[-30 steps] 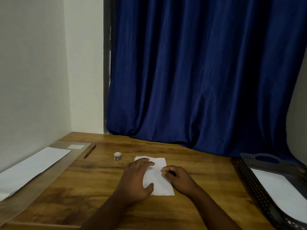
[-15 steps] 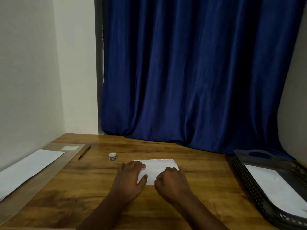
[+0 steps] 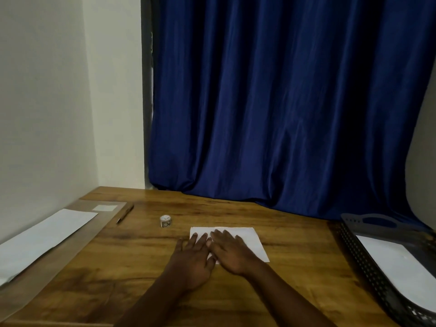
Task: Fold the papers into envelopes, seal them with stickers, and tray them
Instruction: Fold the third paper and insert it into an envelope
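At the middle of the wooden table (image 3: 236, 303), both hands lie flat, palms down, on a folded white paper (image 3: 250, 239). The left hand (image 3: 192, 260) covers the paper's near-left corner, its fingers spread and gripping nothing; the right hand (image 3: 232, 252) rests just beside it, touching it along the edge, fingers likewise extended and pressing rather than pinching. Neither hand encloses anything, so the grip amounts to open palms bearing down on the sheet.

Judging by this pose, a crease is being flattened. The paper's long axis runs left to right across the table, and most of its uncovered surface stretches away to the right of the hands, so the right hand is the nearer one for smoothing outward along that axis while the left pins the sheet.

Beyond the paper's far-left corner, well apart from it, stands a small sticker roll (image 3: 165, 221), nearer the left hand. A pen (image 3: 125, 213) lies farther left, beside a stack of unfolded sheets (image 3: 47, 232). Far right, a dark tray (image 3: 368, 263) holds white paper already.
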Available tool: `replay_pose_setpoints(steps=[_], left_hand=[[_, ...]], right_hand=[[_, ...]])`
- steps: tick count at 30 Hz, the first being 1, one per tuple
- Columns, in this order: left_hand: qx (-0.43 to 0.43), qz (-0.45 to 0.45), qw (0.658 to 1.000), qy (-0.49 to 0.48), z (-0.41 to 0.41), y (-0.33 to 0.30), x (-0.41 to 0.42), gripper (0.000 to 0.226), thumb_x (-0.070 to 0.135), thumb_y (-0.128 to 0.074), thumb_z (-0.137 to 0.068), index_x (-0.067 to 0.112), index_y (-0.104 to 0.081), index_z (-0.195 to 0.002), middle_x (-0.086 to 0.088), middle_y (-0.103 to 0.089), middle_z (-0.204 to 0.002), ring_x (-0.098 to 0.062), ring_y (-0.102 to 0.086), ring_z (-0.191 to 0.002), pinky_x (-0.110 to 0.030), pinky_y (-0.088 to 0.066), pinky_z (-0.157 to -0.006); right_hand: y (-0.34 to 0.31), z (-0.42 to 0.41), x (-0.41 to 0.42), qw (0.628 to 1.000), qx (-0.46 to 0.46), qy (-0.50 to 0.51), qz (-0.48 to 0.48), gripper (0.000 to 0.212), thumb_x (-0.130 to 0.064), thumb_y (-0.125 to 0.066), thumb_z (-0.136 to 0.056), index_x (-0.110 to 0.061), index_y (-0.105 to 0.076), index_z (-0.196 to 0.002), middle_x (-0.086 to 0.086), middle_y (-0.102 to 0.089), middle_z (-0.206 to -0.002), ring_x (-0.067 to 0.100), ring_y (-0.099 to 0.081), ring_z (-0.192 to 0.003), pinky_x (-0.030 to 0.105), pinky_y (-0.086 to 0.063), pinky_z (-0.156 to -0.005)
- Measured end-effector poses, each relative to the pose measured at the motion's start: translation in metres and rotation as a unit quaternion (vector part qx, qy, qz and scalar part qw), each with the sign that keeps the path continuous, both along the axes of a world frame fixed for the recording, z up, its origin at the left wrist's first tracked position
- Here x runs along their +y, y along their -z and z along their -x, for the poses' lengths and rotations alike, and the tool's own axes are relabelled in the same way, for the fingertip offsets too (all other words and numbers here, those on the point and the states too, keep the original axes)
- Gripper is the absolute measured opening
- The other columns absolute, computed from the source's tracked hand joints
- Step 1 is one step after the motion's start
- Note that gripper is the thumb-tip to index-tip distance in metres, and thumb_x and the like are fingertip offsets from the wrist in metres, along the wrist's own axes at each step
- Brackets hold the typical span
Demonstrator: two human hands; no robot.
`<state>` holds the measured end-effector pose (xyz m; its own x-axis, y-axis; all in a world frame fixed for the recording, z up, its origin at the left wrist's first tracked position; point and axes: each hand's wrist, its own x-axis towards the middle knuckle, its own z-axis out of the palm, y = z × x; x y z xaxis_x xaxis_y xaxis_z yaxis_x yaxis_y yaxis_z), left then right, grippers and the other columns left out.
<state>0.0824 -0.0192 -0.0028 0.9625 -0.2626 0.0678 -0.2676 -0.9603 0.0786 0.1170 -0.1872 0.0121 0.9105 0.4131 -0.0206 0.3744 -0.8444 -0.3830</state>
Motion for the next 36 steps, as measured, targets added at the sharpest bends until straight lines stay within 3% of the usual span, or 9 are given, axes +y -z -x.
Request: replay_pose_setpoints(steps=[4,8,13,18,21,23,29,32,36], left_hand=[[0.026,-0.013,1.000,0.000,0.000,-0.004,0.000,0.070,0.059,-0.014,-0.105,0.024,0.000,-0.165,0.001,0.005,-0.174,-0.021,0.008,-0.160,-0.053,0.005,-0.128],[0.048,-0.003,0.999,0.002,0.002,-0.010,0.001,0.083,0.073,-0.018,-0.099,0.026,0.000,-0.165,0.002,0.006,-0.174,-0.021,0.008,-0.160,-0.053,0.004,-0.128],[0.005,0.070,0.997,0.015,0.010,-0.012,0.006,0.083,0.081,-0.032,-0.091,0.038,-0.023,-0.161,0.006,-0.014,-0.173,-0.016,-0.007,-0.159,-0.051,-0.002,-0.129],[-0.025,0.100,0.995,0.015,0.013,-0.012,0.005,0.071,0.076,-0.036,-0.094,0.040,-0.036,-0.156,0.008,-0.025,-0.170,-0.015,-0.014,-0.158,-0.048,-0.006,-0.128],[-0.064,0.141,0.988,0.025,0.017,-0.017,0.004,0.057,0.070,-0.037,-0.099,0.038,-0.055,-0.143,0.012,-0.047,-0.157,-0.011,-0.034,-0.149,-0.044,-0.020,-0.126],[-0.097,0.195,0.975,0.039,0.021,-0.023,0.003,0.046,0.064,-0.042,-0.101,0.035,-0.070,-0.123,0.018,-0.066,-0.130,-0.001,-0.055,-0.123,-0.037,-0.040,-0.113],[-0.119,0.350,0.929,-0.021,0.025,-0.028,0.013,0.025,0.062,-0.062,-0.092,0.039,-0.071,-0.098,0.019,-0.072,-0.088,0.001,-0.065,-0.082,-0.021,-0.051,-0.069],[-0.136,0.431,0.888,-0.080,0.019,-0.025,0.020,0.022,0.049,-0.072,-0.090,0.039,-0.066,-0.108,0.017,-0.071,-0.090,0.000,-0.067,-0.081,-0.017,-0.051,-0.065],[-0.145,0.410,0.897,-0.084,0.012,-0.017,0.021,0.043,0.032,-0.076,-0.091,0.030,-0.058,-0.129,0.013,-0.070,-0.099,-0.004,-0.067,-0.085,-0.012,-0.050,-0.067]], right_hand=[[0.003,-0.020,-0.041,0.994,-0.028,0.073,0.078,0.070,-0.069,-0.015,-0.102,-0.035,-0.012,-0.163,-0.005,-0.004,-0.173,0.019,0.000,-0.159,0.047,0.000,-0.126],[0.006,-0.026,-0.066,0.990,-0.032,0.126,0.047,0.075,-0.072,-0.019,-0.100,-0.032,-0.015,-0.163,-0.002,-0.006,-0.173,0.020,-0.003,-0.159,0.046,-0.004,-0.126],[0.001,-0.008,-0.076,0.986,-0.123,0.063,-0.093,0.073,-0.084,-0.052,-0.081,-0.047,-0.050,-0.144,-0.020,-0.033,-0.161,0.003,-0.028,-0.147,0.039,-0.029,-0.122],[-0.008,0.012,-0.078,0.993,-0.112,-0.029,-0.028,0.081,-0.092,-0.057,-0.070,-0.046,-0.058,-0.137,-0.025,-0.054,-0.145,-0.014,-0.040,-0.128,0.021,-0.036,-0.111],[-0.009,0.014,-0.081,0.993,-0.119,-0.008,-0.018,0.073,-0.081,-0.058,-0.077,-0.046,-0.053,-0.141,-0.025,-0.056,-0.145,-0.008,-0.047,-0.129,0.018,-0.038,-0.102],[-0.012,0.015,-0.081,0.990,-0.138,0.005,-0.002,0.065,-0.073,-0.059,-0.079,-0.048,-0.055,-0.139,-0.027,-0.059,-0.140,-0.008,-0.052,-0.124,0.014,-0.038,-0.095],[-0.024,0.015,-0.083,0.983,-0.083,0.085,-0.138,0.028,-0.045,-0.075,-0.081,-0.055,-0.071,-0.107,-0.037,-0.068,-0.102,-0.008,-0.064,-0.090,0.020,-0.058,-0.073],[-0.029,0.009,-0.088,0.953,-0.056,0.121,-0.273,0.033,-0.029,-0.089,-0.076,-0.047,-0.073,-0.099,-0.025,-0.071,-0.098,-0.005,-0.066,-0.089,0.018,-0.058,-0.074],[-0.025,0.003,-0.092,0.926,-0.063,0.135,-0.346,0.063,-0.020,-0.096,-0.068,-0.046,-0.062,-0.114,-0.010,-0.071,-0.103,0.004,-0.067,-0.098,0.006,-0.049,-0.068]])
